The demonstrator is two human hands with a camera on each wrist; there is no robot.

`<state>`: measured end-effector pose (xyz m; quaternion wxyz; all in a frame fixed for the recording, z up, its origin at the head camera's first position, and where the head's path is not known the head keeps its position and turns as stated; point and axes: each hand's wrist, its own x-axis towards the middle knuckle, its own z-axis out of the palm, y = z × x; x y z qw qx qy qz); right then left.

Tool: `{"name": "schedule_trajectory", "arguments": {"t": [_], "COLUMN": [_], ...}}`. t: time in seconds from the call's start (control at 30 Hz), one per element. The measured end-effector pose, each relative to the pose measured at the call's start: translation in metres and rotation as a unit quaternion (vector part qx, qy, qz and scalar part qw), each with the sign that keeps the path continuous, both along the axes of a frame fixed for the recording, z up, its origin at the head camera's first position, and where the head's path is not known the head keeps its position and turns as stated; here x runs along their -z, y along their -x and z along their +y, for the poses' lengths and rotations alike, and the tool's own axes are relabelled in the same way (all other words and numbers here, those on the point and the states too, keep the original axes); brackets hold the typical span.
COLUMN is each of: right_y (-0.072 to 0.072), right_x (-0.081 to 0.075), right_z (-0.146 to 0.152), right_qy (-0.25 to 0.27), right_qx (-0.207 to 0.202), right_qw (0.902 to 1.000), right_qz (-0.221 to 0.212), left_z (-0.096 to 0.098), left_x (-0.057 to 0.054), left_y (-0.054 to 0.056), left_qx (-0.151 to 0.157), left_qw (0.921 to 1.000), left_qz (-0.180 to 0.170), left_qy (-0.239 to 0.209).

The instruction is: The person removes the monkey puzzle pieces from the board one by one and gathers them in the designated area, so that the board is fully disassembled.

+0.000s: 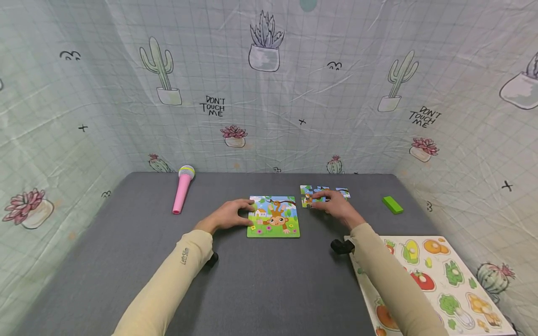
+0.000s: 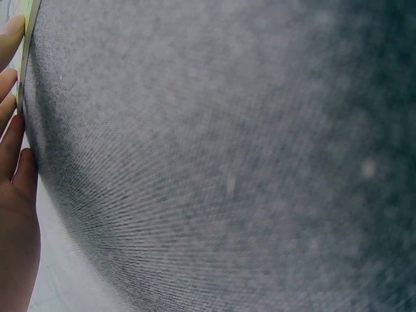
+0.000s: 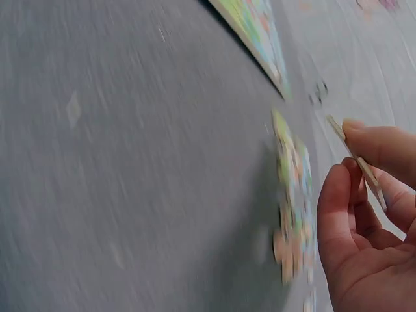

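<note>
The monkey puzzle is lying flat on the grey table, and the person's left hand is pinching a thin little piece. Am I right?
Almost! It's the right hand that is pinching the thin little piece, not the left hand; the right wrist view shows it. The monkey puzzle is indeed lying flat on the grey table.
</note>
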<state>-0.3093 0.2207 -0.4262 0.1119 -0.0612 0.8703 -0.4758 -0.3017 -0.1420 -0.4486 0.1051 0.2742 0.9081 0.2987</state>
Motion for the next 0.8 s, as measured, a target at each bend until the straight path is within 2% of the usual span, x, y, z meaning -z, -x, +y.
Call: {"name": "schedule_trajectory", "arguments": {"t": [0.33,0.53,0.8], "right_y": [0.012,0.016,0.019], "right_x": [0.0,-0.003,0.004], "right_z": [0.061,0.082,0.086], "right_qy": [0.036,-0.01,-0.057], "right_qx": [0.032,0.013,-0.025], "right_qw": [0.9974,0.9985,0.9973], "right_qz": [-0.054,-0.053,-0.038], "left_z": [0.001,0.0,0.001], "left_x": [0.001,0.001,-0.001], "left_y": [0.002,0.002,0.001], "left_qx": [-0.004,-0.006,0.0], "left_qw": [1.0,1.0,1.0], "left_qz": [-0.004,-0.005,0.001], "left_qy": [0.004,0.006,0.004]}}
